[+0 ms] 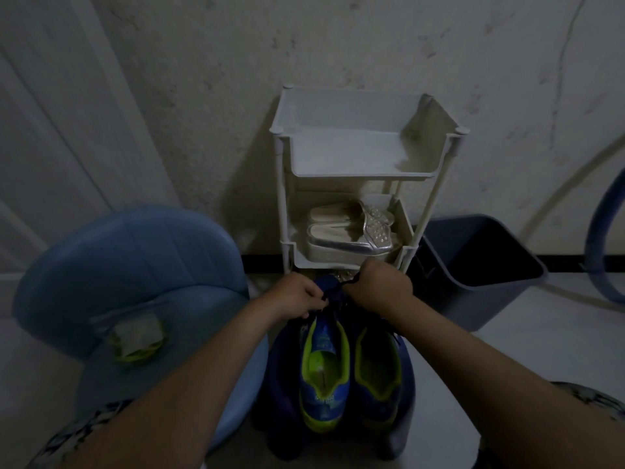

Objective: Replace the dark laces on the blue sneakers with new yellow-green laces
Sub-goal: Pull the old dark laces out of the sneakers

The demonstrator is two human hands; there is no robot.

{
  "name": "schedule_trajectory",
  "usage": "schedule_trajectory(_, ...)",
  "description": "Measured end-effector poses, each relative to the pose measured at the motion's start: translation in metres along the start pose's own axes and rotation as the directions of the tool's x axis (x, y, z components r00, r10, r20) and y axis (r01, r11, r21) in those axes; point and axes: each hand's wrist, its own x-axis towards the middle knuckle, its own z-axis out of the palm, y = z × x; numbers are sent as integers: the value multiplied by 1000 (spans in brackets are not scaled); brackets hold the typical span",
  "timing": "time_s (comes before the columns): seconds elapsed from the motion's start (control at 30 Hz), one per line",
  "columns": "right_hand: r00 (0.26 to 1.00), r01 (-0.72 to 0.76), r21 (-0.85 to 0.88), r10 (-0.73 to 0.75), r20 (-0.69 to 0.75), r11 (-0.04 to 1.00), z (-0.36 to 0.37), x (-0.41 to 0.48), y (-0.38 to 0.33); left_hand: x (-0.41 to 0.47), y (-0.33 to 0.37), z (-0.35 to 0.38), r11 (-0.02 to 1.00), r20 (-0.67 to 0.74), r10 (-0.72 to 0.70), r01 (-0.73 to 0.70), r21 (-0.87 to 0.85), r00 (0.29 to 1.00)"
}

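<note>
Blue sneakers (324, 367) side by side on a dark rounded seat (280, 367), heels nearest, padded lime-green collars gaping. Up at the toes, left hand (297, 296) and right hand (382, 289) both pinching the thin dark lace (348, 282), fingers curled tight. Off to the left, yellow-green laces (135, 338) in a crinkly clear packet on the smooth blue plastic chair (128, 258). Beyond, white plastic rack (365, 147) with glittery silver sandals (348, 231); boxy grey bin (473, 265) beside.
</note>
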Motion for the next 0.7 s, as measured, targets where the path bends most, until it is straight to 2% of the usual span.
schedule_trajectory(0.07, 989, 133, 47, -130, -63, 990, 3, 0, -1, 0, 1, 0, 1000, 7, 7, -7, 12, 1000)
schedule_trajectory(0.17, 908, 400, 150, -413, 70, 904, 6, 1, -7, -2, 6, 1, 997, 20, 38, -39, 71, 999)
schedule_trajectory(0.23, 854, 459, 205, -493, 165, 864, 9, -1, -10, -2, 6, 2, 992, 16, 50, -52, 118, 999)
schedule_trajectory(0.33, 864, 436, 132, -455, 215, 890, 11, 2, -10, -3, 3, 1, 991, 14, 50, -52, 126, 999)
schedule_trajectory(0.4, 896, 389, 131, -408, 177, 912, 10, 5, -7, -3, 2, 0, 992, 12, 55, -56, 113, 998)
schedule_trajectory(0.53, 935, 329, 155, -345, 83, 931, 9, 4, -6, -2, -2, -2, 978, 41, 43, -50, 202, 998)
schedule_trajectory(0.63, 948, 315, 140, -318, -1, 939, 12, 1, -8, -2, -4, -1, 975, 47, 21, -30, 219, 999)
schedule_trajectory(0.7, 952, 304, 145, -306, -7, 942, 13, 0, -9, -2, -3, -1, 966, 33, 40, -47, 254, 999)
